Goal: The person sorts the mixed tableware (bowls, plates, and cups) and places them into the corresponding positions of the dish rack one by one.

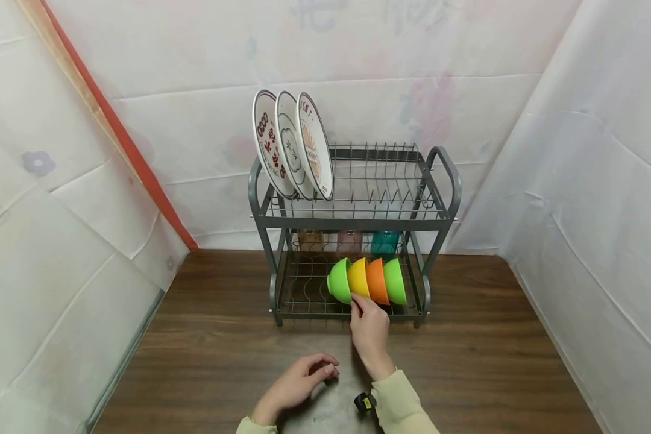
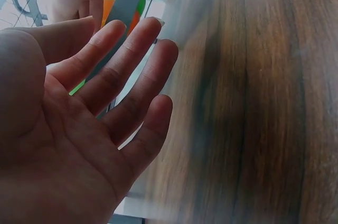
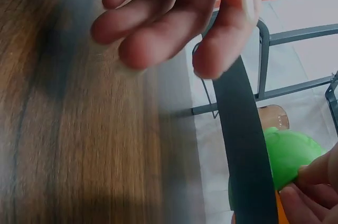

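Observation:
On the lower tier of a two-tier dish rack [image 1: 352, 224], a green bowl [image 1: 339, 281], a yellow bowl [image 1: 358, 276], an orange bowl [image 1: 377, 281] and another green bowl [image 1: 395, 282] stand on edge in a row. My right hand [image 1: 371, 333] pinches the lower rim of the leftmost green bowl between thumb and fingers; the right wrist view shows this bowl [image 3: 290, 152] by the fingertips. Lower left of it, my left hand [image 1: 302, 381] hovers in front of the rack, fingers loosely bent, palm bare in the left wrist view.
Three patterned plates [image 1: 316, 147] lean at the left of the rack's upper tier. Behind the bowls stand an amber glass [image 1: 310, 241], a pink glass [image 1: 349, 242] and a teal glass [image 1: 384, 243]. Fabric walls surround the brown wooden table [image 1: 483, 349].

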Demonstrator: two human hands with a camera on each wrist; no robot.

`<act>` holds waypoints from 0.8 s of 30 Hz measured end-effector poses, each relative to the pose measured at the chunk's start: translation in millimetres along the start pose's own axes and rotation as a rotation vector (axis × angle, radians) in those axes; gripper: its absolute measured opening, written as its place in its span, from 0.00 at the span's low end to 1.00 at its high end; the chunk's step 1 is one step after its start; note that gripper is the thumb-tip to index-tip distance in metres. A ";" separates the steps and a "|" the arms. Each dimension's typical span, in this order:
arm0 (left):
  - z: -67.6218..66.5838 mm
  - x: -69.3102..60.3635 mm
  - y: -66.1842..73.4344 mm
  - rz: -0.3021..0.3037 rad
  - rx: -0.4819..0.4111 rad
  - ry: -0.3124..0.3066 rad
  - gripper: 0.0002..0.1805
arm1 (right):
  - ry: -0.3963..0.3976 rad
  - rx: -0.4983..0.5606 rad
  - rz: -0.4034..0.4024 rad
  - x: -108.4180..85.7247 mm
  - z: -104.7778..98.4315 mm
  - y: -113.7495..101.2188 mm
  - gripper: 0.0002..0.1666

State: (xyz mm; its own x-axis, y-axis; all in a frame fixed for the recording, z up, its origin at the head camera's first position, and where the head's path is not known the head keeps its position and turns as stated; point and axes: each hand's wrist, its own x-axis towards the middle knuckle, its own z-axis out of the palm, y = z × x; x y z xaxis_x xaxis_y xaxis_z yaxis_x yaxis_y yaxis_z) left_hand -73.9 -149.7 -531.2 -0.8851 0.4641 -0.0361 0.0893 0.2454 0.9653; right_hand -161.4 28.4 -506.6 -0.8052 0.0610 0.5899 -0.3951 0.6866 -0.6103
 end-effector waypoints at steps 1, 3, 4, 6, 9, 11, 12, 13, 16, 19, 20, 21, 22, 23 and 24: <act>-1.0 -0.3 0.6 -0.005 0.002 0.003 0.14 | 0.009 -0.005 -0.008 -0.3 -2.0 -0.1 0.09; -3.2 -1.0 3.1 -0.007 0.010 0.016 0.14 | 0.026 -0.008 -0.025 -0.4 -6.3 -0.6 0.08; -4.3 -1.4 5.0 -0.002 0.018 0.024 0.15 | 0.034 -0.004 -0.032 -0.5 -9.0 -1.1 0.07; -6.1 -2.3 10.0 0.011 0.043 0.044 0.15 | 0.044 0.004 -0.045 -0.9 -14.4 -1.5 0.07; -8.6 -2.6 18.8 0.057 0.132 0.117 0.13 | 0.048 0.012 -0.061 -2.3 -22.2 -0.8 0.08; -10.7 -1.8 25.5 0.084 0.212 0.183 0.11 | 0.042 0.013 -0.069 -4.1 -27.8 0.3 0.09; -11.8 -1.0 28.7 0.090 0.255 0.216 0.10 | 0.038 0.012 -0.076 -4.9 -30.5 1.1 0.09; -12.8 0.4 31.7 0.094 0.297 0.246 0.10 | 0.033 0.010 -0.083 -5.5 -33.8 1.8 0.09; -14.0 6.0 40.3 0.094 0.390 0.309 0.08 | 0.016 0.000 -0.108 -6.6 -43.3 6.0 0.09; -12.7 11.8 46.0 0.131 0.478 0.384 0.06 | 0.002 -0.021 -0.131 -7.5 -51.4 10.6 0.09; -12.0 13.5 47.2 0.158 0.521 0.421 0.04 | -0.001 -0.029 -0.141 -7.7 -53.8 11.9 0.10; -11.4 15.3 47.9 0.189 0.567 0.462 0.03 | 0.000 -0.036 -0.153 -8.1 -55.8 13.2 0.10; -11.1 17.1 48.2 0.221 0.618 0.503 0.03 | 0.001 -0.044 -0.165 -8.3 -57.7 14.2 0.10; -11.3 19.1 48.7 0.254 0.671 0.547 0.04 | 0.001 -0.046 -0.176 -8.4 -59.5 14.8 0.11; -11.8 21.2 48.9 0.282 0.729 0.589 0.06 | 0.005 -0.051 -0.191 -8.3 -61.2 15.1 0.12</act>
